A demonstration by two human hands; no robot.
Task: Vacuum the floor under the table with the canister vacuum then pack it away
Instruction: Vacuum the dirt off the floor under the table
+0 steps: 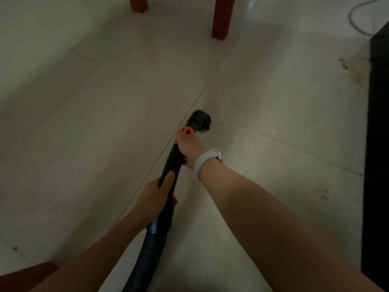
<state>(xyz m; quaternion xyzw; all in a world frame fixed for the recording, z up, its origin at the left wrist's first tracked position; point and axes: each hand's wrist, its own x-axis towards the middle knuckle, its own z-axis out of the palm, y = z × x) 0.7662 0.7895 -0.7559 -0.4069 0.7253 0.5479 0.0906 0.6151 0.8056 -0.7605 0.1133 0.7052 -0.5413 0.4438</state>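
A black vacuum wand [171, 164] with orange trim runs from a ribbed black hose [145, 256] at the bottom up to a small black brush nozzle [199, 120] that touches the pale tiled floor [105, 114]. My left hand [154, 198] grips the wand's lower end just above the hose. Higher up, my right hand [189, 147], with a white band on its wrist, grips the wand next to the orange ring [188, 131]. The canister itself is out of view.
Two red-brown table legs [222, 17] stand at the top of the view. A dark piece of furniture [377, 133] fills the right edge. A grey cable [355, 20] loops at the top right. Stains and debris [350, 69] mark the floor near it. A red-brown wooden edge [27, 275] shows at bottom left.
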